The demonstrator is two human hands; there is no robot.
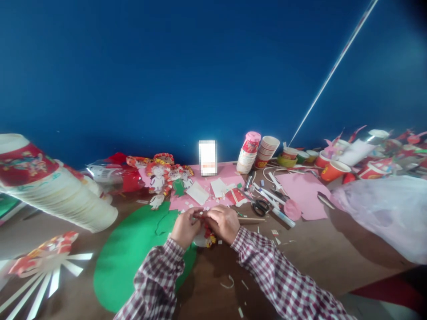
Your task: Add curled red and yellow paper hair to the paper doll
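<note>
My left hand (185, 227) and my right hand (224, 222) meet over the brown table (316, 258), both with fingers pinched together on a small red and white paper craft piece (207, 235). Part of that piece shows below and between the hands. Both arms wear checked red and white sleeves. A big green paper sheet (133, 253) lies under my left forearm. A wooden stick (251, 220) lies just right of my right hand.
Black scissors (260, 206), pens and paper scraps lie on pink paper (305, 193) to the right. Stacked paper cups (248, 153) stand at the back, more cups (50, 186) lie at the left. Paper dolls (163, 175) sit behind. A clear plastic bag (383, 213) is at right.
</note>
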